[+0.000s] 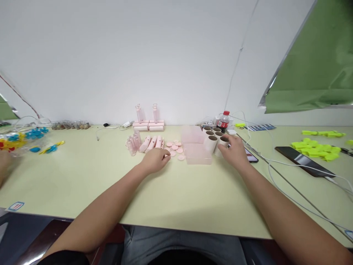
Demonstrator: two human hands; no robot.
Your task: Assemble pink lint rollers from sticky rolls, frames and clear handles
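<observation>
My right hand (235,150) has its thumb and fingers around the rim of a white cardboard tube (217,151) with a brown inside, the nearest right one of a cluster of standing tubes. My left hand (156,161) is low over the table, fingers curled together beside the scattered pink round discs (174,147); what lies under its fingertips is hidden. Just behind that hand lie several pink rolls (151,143) and small clear pink cylinders (134,142). Between the hands stand translucent pink boxes (198,154).
Pink cylinders with rings stand on pink boxes (149,126) by the wall. A cola bottle (223,121) is behind the tubes. A phone (251,155), a dark power bank-like slab (303,161), white cables and neon-yellow pieces (316,148) lie right. Another person's hand (4,165) is far left.
</observation>
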